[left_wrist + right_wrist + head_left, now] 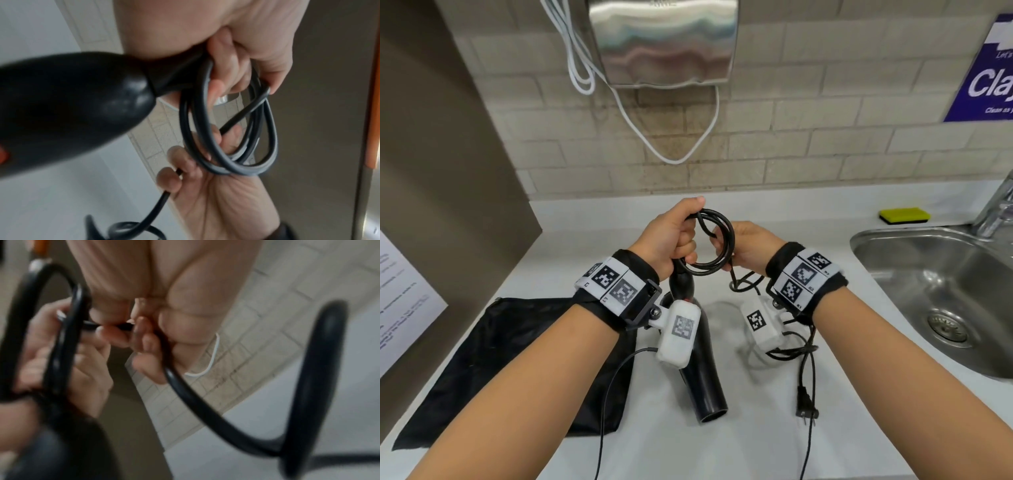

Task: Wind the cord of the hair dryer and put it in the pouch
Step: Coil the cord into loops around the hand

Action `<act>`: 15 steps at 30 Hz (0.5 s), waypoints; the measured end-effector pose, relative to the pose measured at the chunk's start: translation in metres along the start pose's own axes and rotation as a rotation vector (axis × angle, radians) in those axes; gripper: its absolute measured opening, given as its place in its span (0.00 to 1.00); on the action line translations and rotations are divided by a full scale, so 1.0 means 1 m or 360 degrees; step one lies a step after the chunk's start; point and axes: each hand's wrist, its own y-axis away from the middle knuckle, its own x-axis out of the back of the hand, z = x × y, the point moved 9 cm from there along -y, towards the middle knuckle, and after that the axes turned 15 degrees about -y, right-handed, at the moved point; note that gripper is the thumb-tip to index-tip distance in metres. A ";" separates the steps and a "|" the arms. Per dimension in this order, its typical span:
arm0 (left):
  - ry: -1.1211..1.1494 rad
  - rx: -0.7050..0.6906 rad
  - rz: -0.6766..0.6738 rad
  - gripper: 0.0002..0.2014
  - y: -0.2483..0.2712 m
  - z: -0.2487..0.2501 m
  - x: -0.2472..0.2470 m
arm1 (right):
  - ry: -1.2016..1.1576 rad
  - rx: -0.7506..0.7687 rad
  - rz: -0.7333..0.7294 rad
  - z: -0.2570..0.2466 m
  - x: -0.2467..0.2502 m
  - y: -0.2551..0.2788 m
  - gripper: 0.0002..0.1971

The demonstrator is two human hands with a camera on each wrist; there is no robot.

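Nearest to me, on the white desk [739, 428], the cord's plug [805, 407] lies flat with its prongs toward me, and a loose tangle of black cord [791, 346] trails up from it to my hands. To the left, the black pouch [517, 359] lies flat on the desk. The black hair dryer [705, 377] hangs nozzle-down just above the desk, beside the pouch. My left hand [674, 236] is closed around the dryer's handle end and also clamps several round loops of cord [717, 246]. My right hand [746, 246], just beside the loops, pinches the cord between its fingertips [141, 331]. Farther right, a steel sink [893, 246] is set into the desk, with a yellow sponge [904, 216] behind it. On the tiled wall beyond hangs a metal hand dryer [664, 41].
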 end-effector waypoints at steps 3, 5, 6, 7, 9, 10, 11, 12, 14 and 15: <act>-0.0125 -0.0020 -0.0022 0.24 0.000 0.003 -0.004 | 0.0485 0.0156 0.0156 -0.027 0.010 -0.004 0.17; -0.0221 -0.0056 -0.0052 0.21 0.000 0.006 -0.007 | 0.0769 0.0287 0.0280 -0.051 0.015 -0.004 0.16; -0.0265 -0.0072 -0.0065 0.21 -0.001 0.007 -0.008 | 0.0884 0.0336 0.0339 -0.062 0.016 -0.003 0.15; -0.0306 -0.0086 -0.0076 0.21 -0.001 0.009 -0.009 | 0.0992 0.0378 0.0378 -0.072 0.015 -0.002 0.15; -0.0406 -0.0109 -0.0100 0.20 -0.001 0.011 -0.011 | 0.1185 0.0471 0.0386 -0.087 0.004 0.001 0.12; -0.0476 -0.0120 -0.0117 0.20 -0.001 0.012 -0.013 | 0.1279 0.0517 0.0376 -0.092 -0.002 0.002 0.11; -0.0551 -0.0129 -0.0136 0.19 -0.001 0.013 -0.016 | 0.1356 0.0561 0.0372 -0.095 -0.007 0.004 0.12; -0.0615 -0.0136 -0.0151 0.19 0.000 0.013 -0.019 | 0.1410 0.0609 0.0367 -0.097 -0.012 0.005 0.13; -0.0683 -0.0150 -0.0165 0.18 0.000 0.013 -0.023 | 0.1482 0.0680 0.0366 -0.098 -0.019 0.008 0.13; -0.0690 -0.0152 -0.0163 0.18 0.000 0.013 -0.024 | 0.1506 0.0703 0.0370 -0.099 -0.021 0.010 0.12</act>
